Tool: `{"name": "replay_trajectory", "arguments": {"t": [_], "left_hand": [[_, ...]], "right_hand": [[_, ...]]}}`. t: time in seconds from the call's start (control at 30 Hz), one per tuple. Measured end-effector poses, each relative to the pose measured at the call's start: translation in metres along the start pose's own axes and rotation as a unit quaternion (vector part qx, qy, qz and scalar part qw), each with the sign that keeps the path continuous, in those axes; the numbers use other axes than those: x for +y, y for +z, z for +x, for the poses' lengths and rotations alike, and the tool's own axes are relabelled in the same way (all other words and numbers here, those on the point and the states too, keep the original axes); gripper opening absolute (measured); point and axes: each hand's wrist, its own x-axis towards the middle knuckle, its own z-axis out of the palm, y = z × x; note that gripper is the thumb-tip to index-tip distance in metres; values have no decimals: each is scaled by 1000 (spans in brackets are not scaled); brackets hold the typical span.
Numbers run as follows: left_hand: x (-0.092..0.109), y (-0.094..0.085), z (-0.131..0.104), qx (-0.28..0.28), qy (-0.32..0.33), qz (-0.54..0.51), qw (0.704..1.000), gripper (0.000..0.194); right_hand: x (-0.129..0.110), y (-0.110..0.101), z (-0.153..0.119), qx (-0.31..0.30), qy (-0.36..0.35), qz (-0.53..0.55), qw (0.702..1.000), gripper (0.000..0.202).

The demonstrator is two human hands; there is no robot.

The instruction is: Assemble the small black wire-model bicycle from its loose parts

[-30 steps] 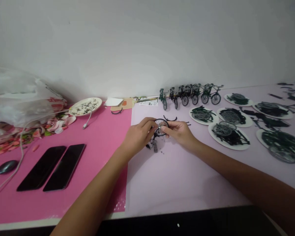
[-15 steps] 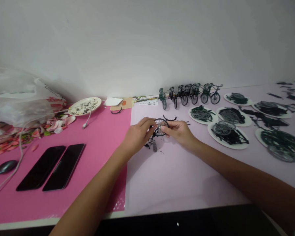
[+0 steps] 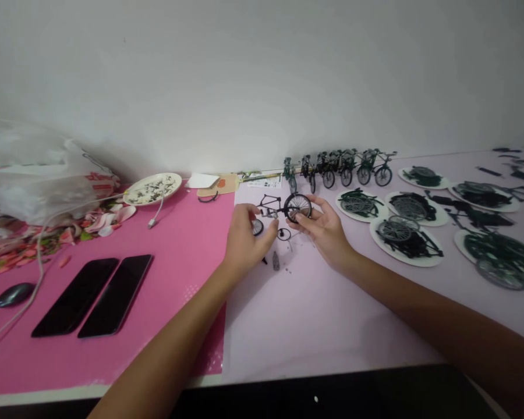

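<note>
"Two hands are in use; what is gripped?"

"The spoked miniature wheel (image 3: pixel 304 201) is pinched by the right hand's (image 3: pixel 329 233) fingers, the miniature bicycle frame (image 3: pixel 271 202) by the left hand's (image 3: pixel 247 241), both above the tabletop (image 3: pixel 314 320)."

"What could be spoiled?"

"The thin frame could be bent by sideways pressure; the loose parts (image 3: pixel 276 262) could be scattered by a brushed wrist."

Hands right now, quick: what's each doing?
Left hand: fingers parted at the small bicycle frame; grip unclear.
Right hand: closed, holding the black-rimmed wheel.
</note>
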Motion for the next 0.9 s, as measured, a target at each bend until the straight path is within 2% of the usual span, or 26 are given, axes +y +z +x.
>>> {"name": "replay_trajectory", "arguments": {"t": [0.03, 0.1, 0.17, 0.23, 0.3, 0.4, 0.5, 0.57, 0.63, 0.73, 0.83, 0.9], "left_hand": [[-1, 2, -1, -30, -32, -1, 999, 27], [-1, 6, -3, -101, -78, -17, 992, 41], [0, 10, -4, -147, -84, -63, 984, 47], [4, 13, -6, -170, -67, -128, 975, 41], [9, 15, -8, -182, -60, -174, 966, 42], [14, 14, -9, -184, -46, -189, 963, 44], [13, 13, -10, -160, -36, -183, 969, 41], [8, 15, -10, -136, -53, -178, 973, 40], [3, 19, -10, -118, -77, -171, 975, 42], [-3, 24, -11, -109, -108, -187, 970, 42], [-1, 26, -13, -118, -132, -232, 956, 43], [2, 27, -14, -122, -144, -256, 948, 44]], "right_hand": [[0, 0, 0, -4, -3, -1, 1000, 75], [1, -1, 0, -14, -9, -9, 1000, 72], [1, -2, -1, -22, -7, -18, 1000, 69], [1, -1, -3, -31, 7, -19, 999, 69], [0, 1, -5, -50, 33, -22, 998, 71], [1, 4, -8, -94, 67, -52, 992, 65], [3, 5, -10, -128, 70, -106, 983, 61], [5, 4, -10, -133, 58, -152, 978, 58], [4, 2, -9, -99, 6, -208, 973, 52], [1, -1, -9, -28, -158, -310, 937, 37], [-1, -5, -8, -63, -309, -379, 870, 16], [-1, -7, -5, -97, -381, -390, 832, 11]]}}
